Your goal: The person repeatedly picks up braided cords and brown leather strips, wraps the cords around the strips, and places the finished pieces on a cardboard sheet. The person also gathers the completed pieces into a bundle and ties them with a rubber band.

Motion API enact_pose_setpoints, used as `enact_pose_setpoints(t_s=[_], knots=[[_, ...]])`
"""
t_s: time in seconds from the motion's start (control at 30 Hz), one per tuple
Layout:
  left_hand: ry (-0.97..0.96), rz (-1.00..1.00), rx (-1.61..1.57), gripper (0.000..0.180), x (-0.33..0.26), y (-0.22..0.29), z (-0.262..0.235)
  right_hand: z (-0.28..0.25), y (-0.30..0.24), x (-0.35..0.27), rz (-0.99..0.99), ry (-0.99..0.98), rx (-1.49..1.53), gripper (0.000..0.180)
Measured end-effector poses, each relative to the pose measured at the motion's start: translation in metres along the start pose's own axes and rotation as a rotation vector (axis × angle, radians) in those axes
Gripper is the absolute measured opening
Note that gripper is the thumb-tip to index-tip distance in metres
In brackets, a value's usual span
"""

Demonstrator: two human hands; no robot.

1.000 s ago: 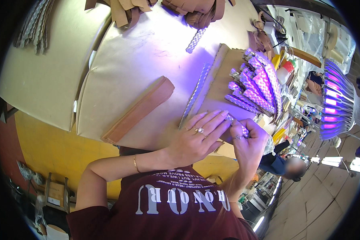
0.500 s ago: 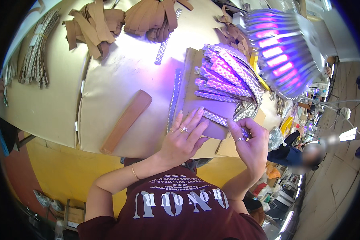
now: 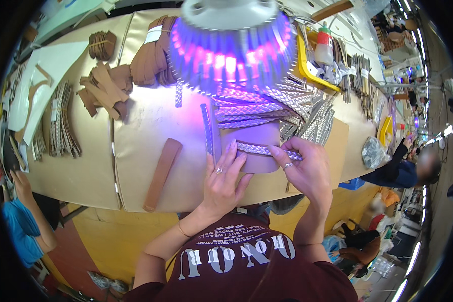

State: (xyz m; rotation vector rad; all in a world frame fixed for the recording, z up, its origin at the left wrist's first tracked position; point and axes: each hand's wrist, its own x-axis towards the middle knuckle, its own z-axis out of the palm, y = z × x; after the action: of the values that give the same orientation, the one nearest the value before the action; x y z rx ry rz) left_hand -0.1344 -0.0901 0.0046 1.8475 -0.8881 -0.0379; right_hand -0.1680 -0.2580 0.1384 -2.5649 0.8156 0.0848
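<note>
R hand [image 3: 306, 168] grip pinches braided strip [image 3: 256, 148] at R end, over tan board [image 3: 259, 133] on tabletop [image 3: 136, 151]; L hand [image 3: 224, 176] open, fingertips at L end, so strip might twist/slip w/ too-light L contact.

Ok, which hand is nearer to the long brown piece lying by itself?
Left. The left hand is right of the long brown piece, apart from it; the right hand is farther right, pinching a braided strip.

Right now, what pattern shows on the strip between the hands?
The strip is braided, best seen in the head view.
</note>
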Motion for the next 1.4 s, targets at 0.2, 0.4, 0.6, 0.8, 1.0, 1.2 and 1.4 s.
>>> enact_pose_setpoints(t_s=[0.2, 0.4, 0.6, 0.8, 1.0, 1.2, 1.4], knots=[[-0.024, -0.001, 0.040, 0.050, 0.001, 0.001, -0.002, 0.002, 0.013, 0.004, 0.062, -0.076, 0.059, 0.040], [-0.202, 0.105, 0.299, 0.070, 0.013, 0.019, -0.014, 0.010, 0.039, 0.009, 0.106, -0.121, 0.185, 0.044], [-0.394, 0.226, 0.517, 0.083, 0.027, 0.032, -0.026, 0.028, 0.081, 0.010, 0.096, -0.298, 0.826, 0.035], [-0.438, 0.219, 0.567, 0.079, 0.031, 0.035, -0.027, 0.032, 0.101, 0.010, 0.088, -0.255, 0.923, 0.042], [-0.520, 0.225, 0.593, 0.078, 0.038, 0.039, -0.033, 0.039, 0.105, 0.013, 0.094, -0.267, 0.886, 0.048], [-0.551, 0.223, 0.598, 0.079, 0.039, 0.041, -0.035, 0.054, 0.101, 0.010, 0.129, -0.185, 0.917, 0.046], [-0.555, 0.229, 0.586, 0.081, 0.039, 0.040, -0.035, 0.066, 0.096, 0.006, 0.172, -0.119, 1.012, 0.049]])
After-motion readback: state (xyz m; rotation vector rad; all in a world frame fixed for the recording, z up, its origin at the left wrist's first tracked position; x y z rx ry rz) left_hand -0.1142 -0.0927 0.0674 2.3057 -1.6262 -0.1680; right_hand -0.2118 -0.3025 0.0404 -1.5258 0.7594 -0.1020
